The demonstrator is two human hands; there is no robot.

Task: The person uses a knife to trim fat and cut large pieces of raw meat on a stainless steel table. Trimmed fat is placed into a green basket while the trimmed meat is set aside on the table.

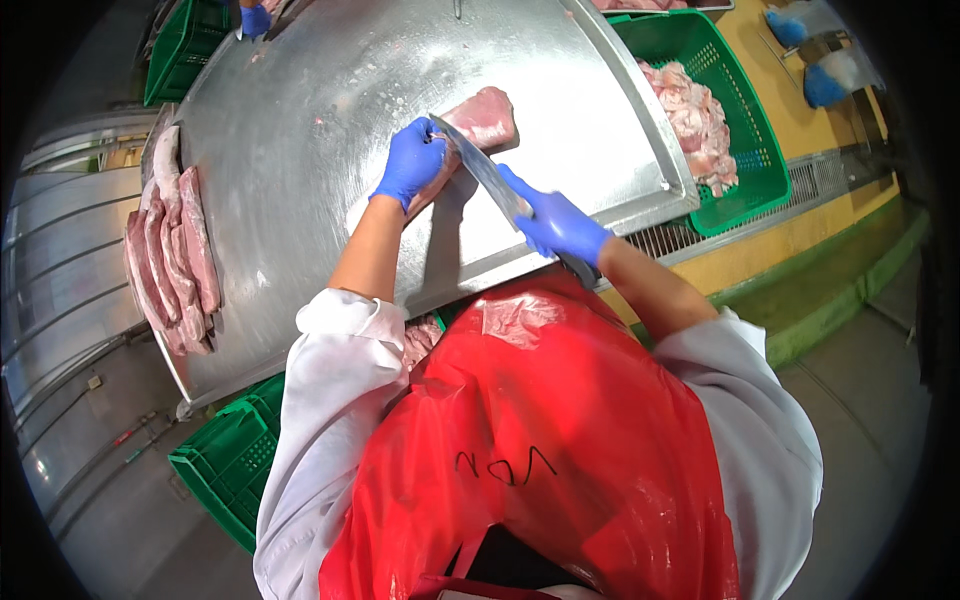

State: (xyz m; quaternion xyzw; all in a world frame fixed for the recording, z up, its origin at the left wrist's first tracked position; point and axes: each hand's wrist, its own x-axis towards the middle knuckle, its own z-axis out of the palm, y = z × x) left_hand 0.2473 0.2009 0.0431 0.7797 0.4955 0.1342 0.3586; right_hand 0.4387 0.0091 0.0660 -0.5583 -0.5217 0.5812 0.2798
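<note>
My left hand point(412, 160), in a blue glove, is closed on a long piece of pale pink meat point(487, 115) lying on the steel table. The meat stretches from below that hand toward the upper right. In my gloved right hand point(562, 222) is a knife point(492, 182), gripped by its dark handle. Its long blade slants up and left across the meat, with the tip close to my left fingers. Whether the edge is cutting into the meat, I cannot tell.
Several long strips of meat point(178, 250) lie along the left side of the steel table point(290, 200). A green crate point(745, 130) at the right holds pale trimmings point(690, 120). Another green crate point(225, 465) is below the table's left corner. Another person's gloved hand point(255, 20) shows at the top.
</note>
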